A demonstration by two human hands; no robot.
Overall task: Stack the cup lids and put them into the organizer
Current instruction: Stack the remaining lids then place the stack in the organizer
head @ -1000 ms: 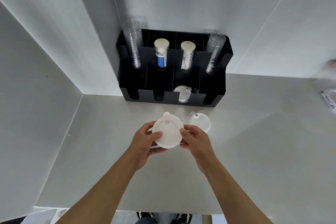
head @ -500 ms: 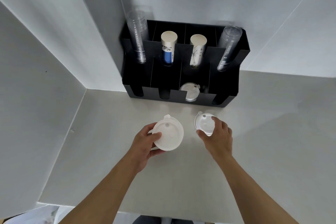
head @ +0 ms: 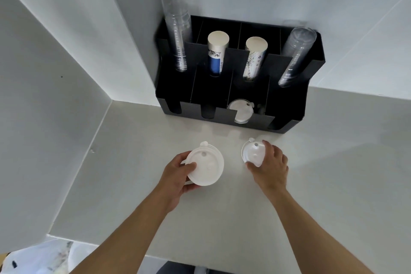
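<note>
My left hand (head: 176, 179) holds a stack of white cup lids (head: 205, 165) just above the counter, thumb on top and fingers underneath. To its right, my right hand (head: 270, 165) grips a single white lid (head: 252, 153) by its edge, tilted up off the counter. The black organizer (head: 287, 104) stands against the wall corner. Another white lid (head: 241, 111) lies in its third front slot.
The organizer's back slots hold two stacks of clear cups (head: 179, 38) (head: 294, 55) at the ends and two stacks of paper cups (head: 216, 54) (head: 254, 58) between them. The grey counter (head: 333, 184) meets walls at the left and back. Its front edge runs just below my forearms.
My right hand let go of the lid stack, moved right and closed on the single lid, tipping it up. My left hand keeps the stack. The camera came closer to the organizer.
</note>
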